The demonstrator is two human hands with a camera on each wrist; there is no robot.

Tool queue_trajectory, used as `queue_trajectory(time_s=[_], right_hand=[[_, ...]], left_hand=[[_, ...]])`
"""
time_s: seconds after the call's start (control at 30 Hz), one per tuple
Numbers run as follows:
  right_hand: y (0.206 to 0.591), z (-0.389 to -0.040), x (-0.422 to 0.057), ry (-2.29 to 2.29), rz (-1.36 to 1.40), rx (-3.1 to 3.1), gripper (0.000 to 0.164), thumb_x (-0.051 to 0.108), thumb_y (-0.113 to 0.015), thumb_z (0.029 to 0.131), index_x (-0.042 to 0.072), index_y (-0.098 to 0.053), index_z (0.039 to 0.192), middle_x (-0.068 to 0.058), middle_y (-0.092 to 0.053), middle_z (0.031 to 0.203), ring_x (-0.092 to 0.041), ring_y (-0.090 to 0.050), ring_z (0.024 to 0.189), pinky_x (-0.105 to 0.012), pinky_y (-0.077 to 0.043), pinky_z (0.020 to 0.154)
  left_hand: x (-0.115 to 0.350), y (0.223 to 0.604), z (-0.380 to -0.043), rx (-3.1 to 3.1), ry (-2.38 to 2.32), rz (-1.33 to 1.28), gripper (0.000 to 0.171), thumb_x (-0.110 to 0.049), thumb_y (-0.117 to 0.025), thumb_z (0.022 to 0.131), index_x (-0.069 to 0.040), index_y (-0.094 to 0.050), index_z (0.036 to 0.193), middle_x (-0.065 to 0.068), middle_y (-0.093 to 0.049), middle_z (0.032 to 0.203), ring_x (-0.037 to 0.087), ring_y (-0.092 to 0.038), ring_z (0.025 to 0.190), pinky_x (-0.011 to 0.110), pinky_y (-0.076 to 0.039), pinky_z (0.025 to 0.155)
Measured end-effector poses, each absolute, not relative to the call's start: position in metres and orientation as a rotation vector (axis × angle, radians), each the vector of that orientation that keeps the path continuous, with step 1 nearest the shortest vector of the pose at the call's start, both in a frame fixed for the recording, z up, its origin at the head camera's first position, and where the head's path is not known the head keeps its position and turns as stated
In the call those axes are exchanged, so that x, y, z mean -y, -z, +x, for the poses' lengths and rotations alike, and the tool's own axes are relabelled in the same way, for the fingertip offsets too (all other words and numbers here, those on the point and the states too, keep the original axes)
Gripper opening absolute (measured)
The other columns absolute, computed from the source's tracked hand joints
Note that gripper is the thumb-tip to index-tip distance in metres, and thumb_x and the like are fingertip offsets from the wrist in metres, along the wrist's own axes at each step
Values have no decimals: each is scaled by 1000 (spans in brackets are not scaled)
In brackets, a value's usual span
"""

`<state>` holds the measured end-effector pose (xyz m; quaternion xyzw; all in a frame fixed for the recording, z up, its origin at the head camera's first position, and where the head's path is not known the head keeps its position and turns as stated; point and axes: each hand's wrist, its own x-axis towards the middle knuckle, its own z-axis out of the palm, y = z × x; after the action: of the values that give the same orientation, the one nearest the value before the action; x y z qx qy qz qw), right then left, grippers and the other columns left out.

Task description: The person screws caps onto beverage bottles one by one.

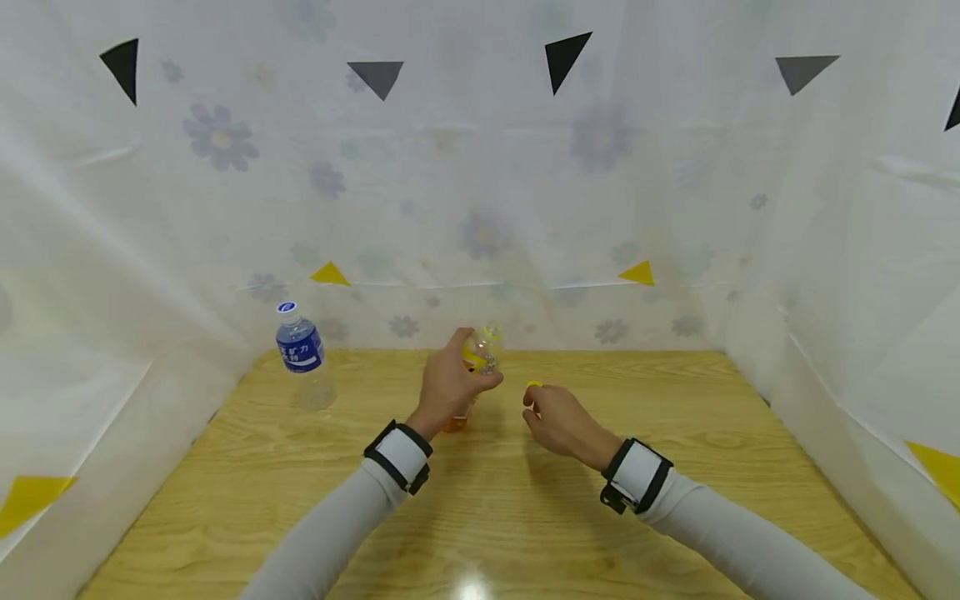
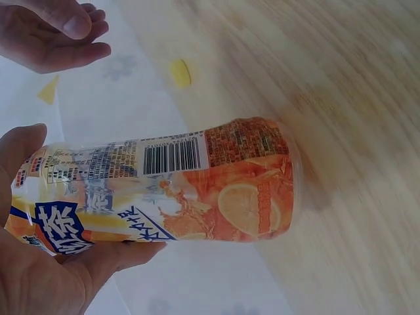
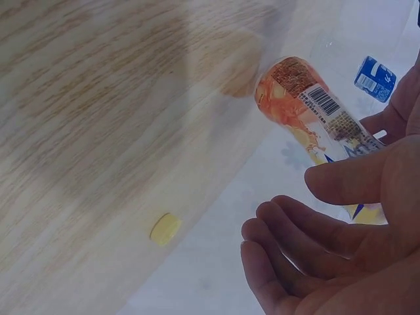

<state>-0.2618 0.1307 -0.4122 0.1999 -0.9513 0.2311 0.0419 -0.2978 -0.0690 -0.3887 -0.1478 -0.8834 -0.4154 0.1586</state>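
In the head view my left hand (image 1: 452,379) grips a clear bottle (image 1: 481,353) with an orange and yellow wrapper, its top leaning right. The neck shows no cap in the head view. A barcode and orange-slice picture show on this bottle (image 2: 223,187) in the left wrist view; whether its base touches the table is unclear. To its right, my right hand (image 1: 562,421) holds nothing, its fingers (image 3: 289,246) loosely bent in the right wrist view. Just beyond them a yellow cap (image 3: 165,228) lies on the table, apart from the fingers.
A second clear bottle with a blue label (image 1: 302,346) and a white cap stands at the back left of the wooden table (image 1: 480,517). White flowered sheeting (image 1: 480,167) rises behind and along both sides, with black, grey and yellow triangles on it.
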Motion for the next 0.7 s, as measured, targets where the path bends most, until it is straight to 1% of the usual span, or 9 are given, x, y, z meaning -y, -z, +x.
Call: queue_trajectory(time_s=[0.2,0.4,0.5,0.6,0.7], right_hand=[[413,-263,-131,-722,595,2909,16,11,-61,100,1,-67,111,-11,-68,98,-22,-64,86,-40,-54,75],[409,-268,-132,-713,576,2911,21,11,-60,100,-2,-65,115,-12,-68,98,-23,-65,84,-40,-54,73],[400,-276,-133,-705,546,2887,25,11,-58,102,-4,-62,120,-13,-67,98,-22,-64,80,-37,-54,69],[385,-288,-134,-703,522,2843,27,11,-54,103,-5,-59,124,-14,-66,96,-19,-63,73,-35,-52,64],[370,-304,-134,-682,505,2789,30,12,-50,105,-6,-58,127,-16,-66,94,-20,-62,69,-36,-51,63]], left_hand=[[67,388,-297,2533,1191,-420,76,-32,-85,79,-15,-50,145,10,-72,100,19,-67,76,30,-54,63],[66,388,-297,2543,1173,-409,77,-32,-86,78,-15,-51,144,11,-72,104,22,-68,80,32,-55,64],[66,388,-296,2537,1165,-419,77,-31,-88,77,-13,-52,143,12,-73,105,23,-69,80,33,-56,64],[66,388,-295,2532,1152,-434,77,-32,-88,77,-12,-52,142,13,-73,105,23,-70,80,32,-56,63],[66,387,-295,2537,1145,-438,78,-32,-88,77,-12,-51,143,13,-73,106,22,-70,81,32,-56,64]])
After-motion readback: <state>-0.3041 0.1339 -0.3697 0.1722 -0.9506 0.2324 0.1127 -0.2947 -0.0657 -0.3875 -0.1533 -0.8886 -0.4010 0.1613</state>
